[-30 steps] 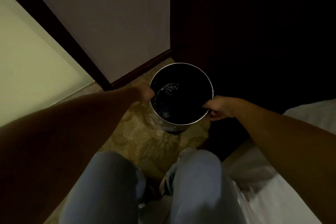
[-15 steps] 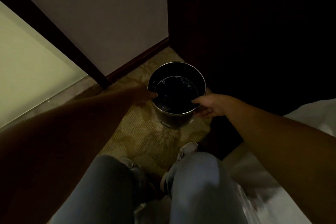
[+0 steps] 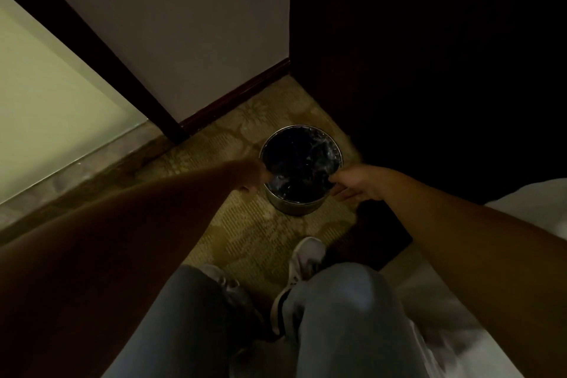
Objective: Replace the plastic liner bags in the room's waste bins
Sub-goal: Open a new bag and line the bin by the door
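Left hand [image 3: 256,173]: fingers curled at the bin's left rim, apparently pinching the liner edge.
Right hand [image 3: 356,182]: curled on the right rim, gripping the liner.
Liner [image 3: 302,163]: black, glossy, inside the bin.
Bin [image 3: 296,208]: 1 round metal can, upright on patterned carpet [image 3: 245,224], near the wall corner.

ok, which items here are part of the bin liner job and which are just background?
Job:
- metal waste bin
- black liner bag inside it
- left hand at the bin's left rim
- right hand at its right rim

Background:
- patterned carpet
- white bedding
- dark baseboard
- sneakers
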